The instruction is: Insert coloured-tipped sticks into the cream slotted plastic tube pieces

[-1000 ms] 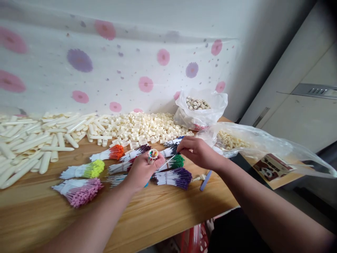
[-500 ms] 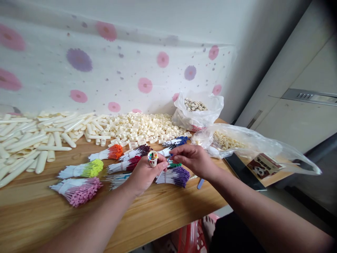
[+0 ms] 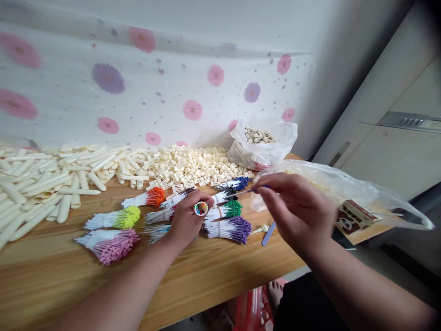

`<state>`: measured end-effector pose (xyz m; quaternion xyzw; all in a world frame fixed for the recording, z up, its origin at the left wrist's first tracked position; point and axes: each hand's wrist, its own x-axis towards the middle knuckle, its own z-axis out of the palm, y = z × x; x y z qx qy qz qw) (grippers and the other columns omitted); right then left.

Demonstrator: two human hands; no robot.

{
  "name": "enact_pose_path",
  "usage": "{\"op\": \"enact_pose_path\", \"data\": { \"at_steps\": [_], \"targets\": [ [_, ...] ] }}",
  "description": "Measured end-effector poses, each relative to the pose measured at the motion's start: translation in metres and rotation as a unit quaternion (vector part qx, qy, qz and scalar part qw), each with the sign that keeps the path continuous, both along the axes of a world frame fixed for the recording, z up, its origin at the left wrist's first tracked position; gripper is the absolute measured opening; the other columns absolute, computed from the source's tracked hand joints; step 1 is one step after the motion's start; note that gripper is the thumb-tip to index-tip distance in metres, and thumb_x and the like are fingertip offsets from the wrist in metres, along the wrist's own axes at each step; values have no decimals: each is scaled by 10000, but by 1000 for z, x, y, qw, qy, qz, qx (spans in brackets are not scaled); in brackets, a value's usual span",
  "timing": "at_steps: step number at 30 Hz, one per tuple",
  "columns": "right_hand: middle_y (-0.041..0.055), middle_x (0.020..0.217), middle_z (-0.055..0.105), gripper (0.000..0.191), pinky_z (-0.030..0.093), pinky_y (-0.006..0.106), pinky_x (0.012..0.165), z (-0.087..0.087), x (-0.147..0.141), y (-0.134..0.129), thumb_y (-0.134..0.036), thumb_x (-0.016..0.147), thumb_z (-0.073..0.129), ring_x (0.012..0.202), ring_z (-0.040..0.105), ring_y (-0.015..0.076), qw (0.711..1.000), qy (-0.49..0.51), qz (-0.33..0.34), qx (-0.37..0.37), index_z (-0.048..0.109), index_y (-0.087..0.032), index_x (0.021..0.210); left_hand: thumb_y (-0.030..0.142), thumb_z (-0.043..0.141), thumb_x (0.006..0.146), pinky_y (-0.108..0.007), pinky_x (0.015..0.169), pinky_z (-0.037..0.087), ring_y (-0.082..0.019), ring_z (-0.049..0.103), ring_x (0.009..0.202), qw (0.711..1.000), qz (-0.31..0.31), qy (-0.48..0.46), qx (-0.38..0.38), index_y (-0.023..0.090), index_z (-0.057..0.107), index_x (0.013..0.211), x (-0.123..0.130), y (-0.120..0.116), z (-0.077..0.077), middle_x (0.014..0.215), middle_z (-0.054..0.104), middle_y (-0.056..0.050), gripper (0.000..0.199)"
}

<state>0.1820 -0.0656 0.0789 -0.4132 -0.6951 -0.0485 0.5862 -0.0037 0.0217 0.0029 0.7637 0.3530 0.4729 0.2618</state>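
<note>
- Over the wooden table (image 3: 206, 280), at the front middle, the left hand (image 3: 186, 223) was curled around a small white tube (image 3: 200, 209), whose open end faced up at the thumb side of the fist; coloured tips showed inside its rim.
- To the right of that tube and apart from it, the right hand (image 3: 299, 214) pinched a thin stick (image 3: 245, 191) between thumb and forefinger, near the stick's blue end; the pale shaft pointed left, out beyond the fingertips, above the tied bundles. The right hand was partly blurred.
- Just right of the left hand lay 4 bundles of similar sticks: blue (image 3: 242, 183), black (image 3: 230, 195), green (image 3: 231, 209) and purple (image 3: 237, 229).
- Left of the left hand lay an orange bundle (image 3: 155, 196), a yellow bundle (image 3: 127, 217) and a pink bundle (image 3: 119, 247); 3 more were partly hidden behind the hand.
- Below the right hand, near the purple bundle, lay a flat lilac strip (image 3: 268, 233) beside a small cream piece (image 3: 261, 229).
- Well beyond both hands spread a heap of slotted cream pieces (image 3: 193, 165), left of a white plastic bag (image 3: 244, 154).
</note>
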Motion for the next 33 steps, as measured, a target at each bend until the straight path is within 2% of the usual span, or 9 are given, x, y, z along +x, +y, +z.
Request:
{"op": "enact_pose_path", "data": {
  "at_steps": [2, 4, 6, 8, 19, 26, 33],
  "targets": [
    [35, 816, 702, 153, 549, 288, 696, 16, -1, -19, -100, 799, 608, 776, 667, 158, 997, -47, 17, 54, 629, -205, 909, 234, 547, 839, -260, 667, 417, -147, 554, 706, 1000, -7, 1, 20, 179, 612, 753, -1, 0, -1, 734, 598, 0, 121],
    [43, 812, 710, 142, 568, 268, 690, 25, -6, -33, -99, 814, 587, 782, 675, 153, 989, -125, 56, 45, 624, -194, 913, 188, 564, 822, -257, 679, 419, -142, 550, 719, 999, -23, -5, 40, 180, 611, 760, -2, 0, -2, 753, 586, 2, 79],
    [57, 823, 718, 107, 578, 253, 714, 28, -11, -39, -101, 822, 580, 799, 682, 148, 978, -189, 86, 35, 618, -174, 890, 137, 567, 806, -255, 686, 421, -137, 541, 727, 997, -38, -15, 61, 179, 606, 763, -1, 0, -2, 761, 570, 3, 71],
    [70, 858, 723, 106, 582, 263, 754, 26, -16, -39, -91, 816, 587, 825, 683, 150, 971, -212, 98, 44, 609, -165, 888, 105, 558, 800, -258, 692, 422, -137, 535, 734, 995, -48, -24, 79, 175, 601, 760, -1, 0, -2, 766, 559, 0, 91],
    [114, 821, 719, 111, 575, 254, 723, 10, -30, -19, -46, 773, 634, 795, 675, 145, 967, -211, 86, 115, 619, -90, 874, 140, 536, 804, -297, 692, 442, -159, 539, 748, 995, -39, -19, 88, 176, 612, 749, 0, -2, -1, 752, 561, -16, 101],
    [85, 792, 708, 122, 587, 284, 686, 8, -34, -14, -59, 809, 580, 767, 675, 149, 979, -167, 81, 88, 601, -151, 886, 172, 546, 773, -300, 690, 460, -162, 551, 736, 996, -11, -20, 87, 177, 628, 736, 0, 0, -1, 745, 577, -17, 90],
    [80, 791, 706, 138, 584, 271, 670, 7, -34, -18, -44, 778, 600, 751, 672, 147, 975, -177, 78, 107, 605, -130, 887, 158, 516, 804, -304, 698, 445, -168, 550, 735, 994, -29, -33, 105, 188, 598, 698, 0, 2, -2, 711, 601, -18, 137]
  ]
}}
